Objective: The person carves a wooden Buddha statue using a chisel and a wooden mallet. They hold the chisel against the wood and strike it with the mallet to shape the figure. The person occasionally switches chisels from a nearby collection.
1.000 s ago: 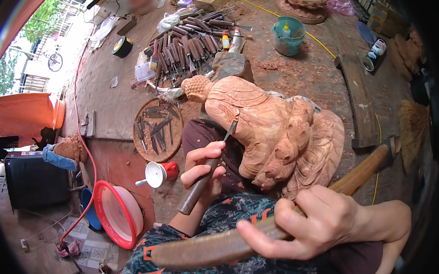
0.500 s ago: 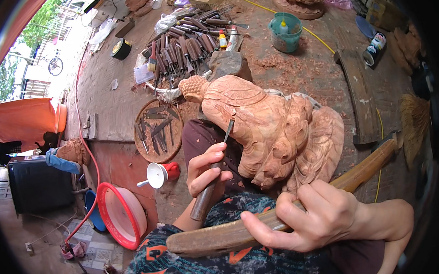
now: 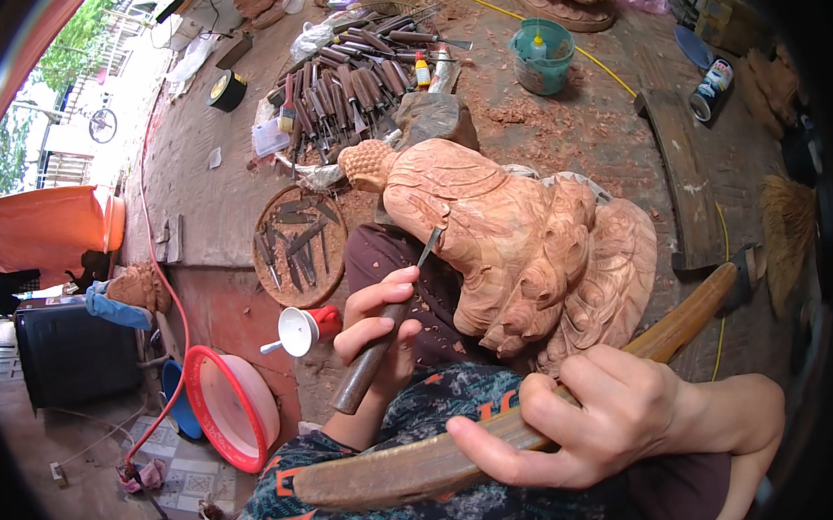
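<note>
In the head view, the left hand (image 3: pixel 380 328) has its grip pinched around a chisel (image 3: pixel 369 362), and the blade tip rests against the sleeve part of a wooden Buddha statue (image 3: pixel 493 210). This statue lies tilted in front of the person, its knobby head pointing to the left, near a dark block (image 3: pixel 440 118). The grip of the right hand (image 3: pixel 598 419) is closed about a curved wooden handle (image 3: pixel 398 475); the forefinger stretches along it. Its far end meets a dark piece, but I cannot tell if they are joined.

Printing appears on several things. The dark shirt (image 3: pixel 450 398) carries large orange letters and small lines of lettering, which the handle and right hand partly cover. The spray can (image 3: pixel 711 89) has a printed label, and the small yellow bottle (image 3: pixel 422 74) with a red cap has a label too small to read.

Behind the statue's head is a heap of chisels (image 3: pixel 358 88), and nearer to the left hand is a round tray (image 3: pixel 321 285) with small blades. A white-and-red cup (image 3: pixel 299 332) stands just beside this hand. A teal bucket (image 3: pixel 546 76) and a long wooden plank (image 3: pixel 684 179) are on the floor (image 3: pixel 596 113), among scattered wood chips.
</note>
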A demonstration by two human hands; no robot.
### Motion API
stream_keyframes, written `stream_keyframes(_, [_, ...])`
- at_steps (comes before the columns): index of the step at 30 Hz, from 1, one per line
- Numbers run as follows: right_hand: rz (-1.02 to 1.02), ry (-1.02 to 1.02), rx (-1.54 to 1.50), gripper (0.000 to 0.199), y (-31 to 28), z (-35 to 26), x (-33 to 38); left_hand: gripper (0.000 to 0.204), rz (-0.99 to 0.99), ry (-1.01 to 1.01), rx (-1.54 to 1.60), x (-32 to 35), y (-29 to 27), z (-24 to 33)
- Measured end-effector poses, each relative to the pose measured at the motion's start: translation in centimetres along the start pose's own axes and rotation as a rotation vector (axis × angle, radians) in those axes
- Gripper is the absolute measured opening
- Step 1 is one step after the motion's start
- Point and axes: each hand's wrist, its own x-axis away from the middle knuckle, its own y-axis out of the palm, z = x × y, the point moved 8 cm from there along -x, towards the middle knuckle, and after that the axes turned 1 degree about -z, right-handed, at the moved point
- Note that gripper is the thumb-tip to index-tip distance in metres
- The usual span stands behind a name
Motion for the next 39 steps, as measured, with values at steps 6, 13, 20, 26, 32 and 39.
stream_keyframes(6, [0.035,-0.025,0.056,0.041,-0.4,-0.2,-0.2,0.029,-0.030,-0.006,0.023,-0.8,0.7,0.1])
stream_keyframes(13, [-0.002,-0.149,0.058,0.042,-1.4,-1.1,-1.9,0.027,-0.041,0.013,0.069,-0.5,0.2,-0.6])
stream_keyframes(20, [-0.043,-0.095,0.174,0.040,-1.2,-1.3,-2.6,0.026,-0.091,0.007,0.144,-0.5,-0.1,-1.2])
stream_keyframes(26, [-0.142,-0.019,0.299,0.042,0.3,-0.9,-2.8,0.027,-0.108,0.023,0.090,-1.1,-0.2,-1.3])
stream_keyframes(32, [-0.108,0.057,0.189,0.033,1.0,0.1,-1.3,0.030,0.132,0.005,0.164,-1.0,-1.9,-0.7])
stream_keyframes(39, [-0.044,0.055,0.023,0.032,0.7,0.3,-0.4,0.030,0.070,-0.110,0.037,-1.1,-1.5,-0.9])
